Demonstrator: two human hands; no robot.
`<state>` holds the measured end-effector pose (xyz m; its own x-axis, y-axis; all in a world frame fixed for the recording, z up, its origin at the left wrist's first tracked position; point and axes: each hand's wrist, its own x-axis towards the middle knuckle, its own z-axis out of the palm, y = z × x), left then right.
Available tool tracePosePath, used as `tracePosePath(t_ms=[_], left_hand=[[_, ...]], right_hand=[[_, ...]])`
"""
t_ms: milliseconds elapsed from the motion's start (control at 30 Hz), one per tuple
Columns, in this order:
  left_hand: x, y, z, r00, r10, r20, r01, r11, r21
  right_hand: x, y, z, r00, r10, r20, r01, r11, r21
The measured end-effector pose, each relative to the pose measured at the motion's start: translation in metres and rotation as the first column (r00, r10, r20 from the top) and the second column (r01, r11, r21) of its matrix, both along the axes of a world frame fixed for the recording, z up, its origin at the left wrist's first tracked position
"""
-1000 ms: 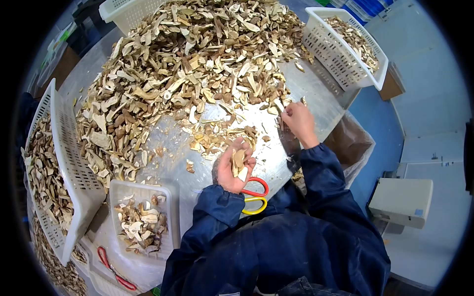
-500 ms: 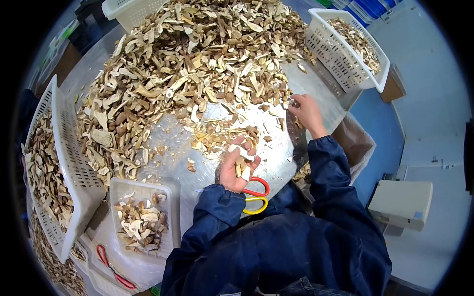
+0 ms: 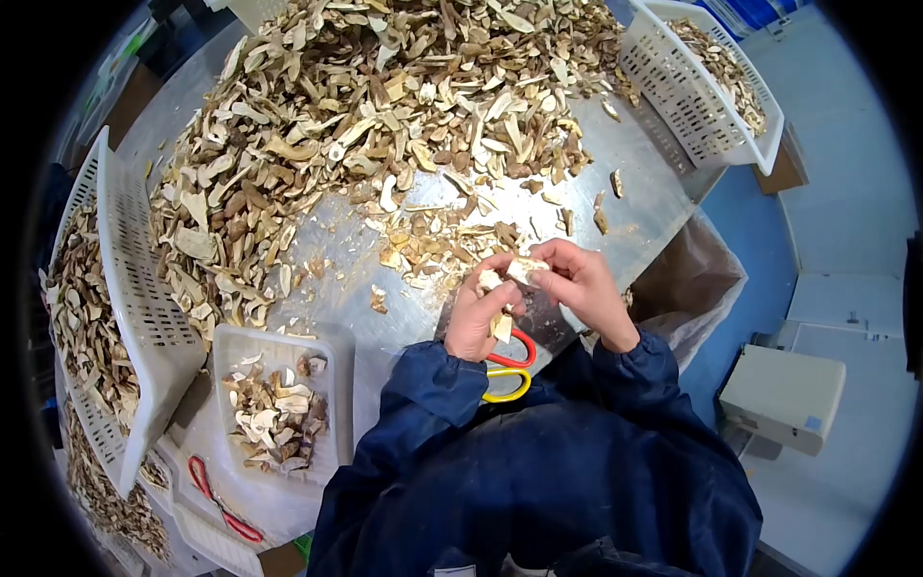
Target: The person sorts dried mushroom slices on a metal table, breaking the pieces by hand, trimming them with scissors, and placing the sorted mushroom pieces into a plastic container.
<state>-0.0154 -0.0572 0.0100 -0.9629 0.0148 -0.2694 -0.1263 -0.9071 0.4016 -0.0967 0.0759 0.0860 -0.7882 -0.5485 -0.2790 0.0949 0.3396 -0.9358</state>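
My left hand is closed around several pale dried mushroom slices. Close beside it, my right hand pinches a whitish mushroom slice between thumb and fingers, and the fingertips of both hands nearly meet there. Below my left hand lie scissors with one red and one yellow handle loop, their blades hidden. Just beyond the hands, small broken pieces are scattered on the metal table. A large heap of dried mushroom slices rises behind them.
White perforated baskets with slices stand at the left and upper right. A small white tray holds more pieces, near red-handled scissors. A lined box is right of the table, and a beige box is farther right.
My right hand has come back from the heap's right edge to my left hand with a slice. My left hand has turned and closed more around its slices. The view has shifted slightly.
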Motion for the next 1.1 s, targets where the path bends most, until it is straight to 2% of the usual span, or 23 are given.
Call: tracePosePath(t_ms=[100, 233, 367, 400, 500, 633, 767, 867, 1000, 1100], left_hand=[[0.001, 0.003, 0.003, 0.997, 0.04, 0.058, -0.034, 0.994, -0.108], [0.002, 0.002, 0.002, 0.997, 0.066, 0.031, -0.064, 0.995, -0.07], [0.0, 0.005, 0.004, 0.99, -0.06, -0.126, 0.021, 0.958, -0.286], [0.0, 0.006, 0.005, 0.997, -0.047, -0.053, 0.027, 0.942, -0.336], [-0.001, 0.005, 0.014, 0.999, -0.045, -0.022, 0.037, 0.957, -0.287], [0.002, 0.002, 0.006, 0.996, -0.085, 0.022, 0.088, 0.972, -0.217], [0.002, 0.003, 0.001, 1.0, 0.024, 0.015, -0.02, 0.978, -0.209], [0.002, 0.003, 0.005, 0.999, -0.001, 0.032, 0.007, 0.977, -0.211], [0.001, 0.005, 0.006, 0.997, -0.071, 0.013, 0.069, 0.905, -0.421], [-0.001, 0.008, 0.009, 1.0, -0.001, -0.012, -0.004, 0.925, -0.38]], right_hand=[[0.01, 0.0, -0.004, 0.997, 0.005, -0.08, -0.007, 1.0, -0.019], [0.008, 0.014, 0.002, 0.952, -0.068, 0.299, 0.124, 0.977, -0.172], [0.023, 0.013, -0.01, 0.849, -0.034, 0.527, 0.247, 0.907, -0.34], [0.024, 0.012, -0.01, 0.841, -0.081, 0.535, 0.298, 0.894, -0.333], [0.023, 0.013, -0.011, 0.898, -0.192, 0.395, 0.333, 0.884, -0.328], [0.027, 0.013, -0.011, 0.979, -0.203, -0.033, 0.199, 0.976, -0.093], [0.028, 0.016, -0.007, 0.961, -0.206, 0.184, 0.235, 0.96, -0.151], [0.027, 0.021, -0.015, 0.974, -0.149, 0.172, 0.175, 0.973, -0.15], [0.031, 0.017, -0.023, 0.976, -0.141, 0.166, 0.169, 0.971, -0.17], [0.021, 0.026, -0.028, 0.971, -0.196, 0.137, 0.204, 0.978, -0.051]])
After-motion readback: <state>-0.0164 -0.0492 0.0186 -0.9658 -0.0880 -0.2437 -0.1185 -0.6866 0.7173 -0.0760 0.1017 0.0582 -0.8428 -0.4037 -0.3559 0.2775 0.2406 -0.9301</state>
